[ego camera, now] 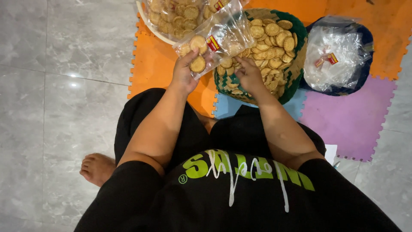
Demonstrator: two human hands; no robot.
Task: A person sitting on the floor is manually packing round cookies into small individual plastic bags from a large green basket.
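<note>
Foam puzzle mats (347, 111) – orange, purple, blue – are lying on glossy grey tile. Woven green basket (296, 81) is holding round ridged biscuits (274, 36); dark bowl (365, 64) w/ crinkly empty bags sits beside it. Left hand (183, 75) is clamping a clear plastic bag (223, 36) of biscuits above the basket – right hand (249, 75) is pinching loose biscuits inside it.

A single head-worn camera looks steeply down from close above onto the lap, hands and floor mats (352, 116).
</note>
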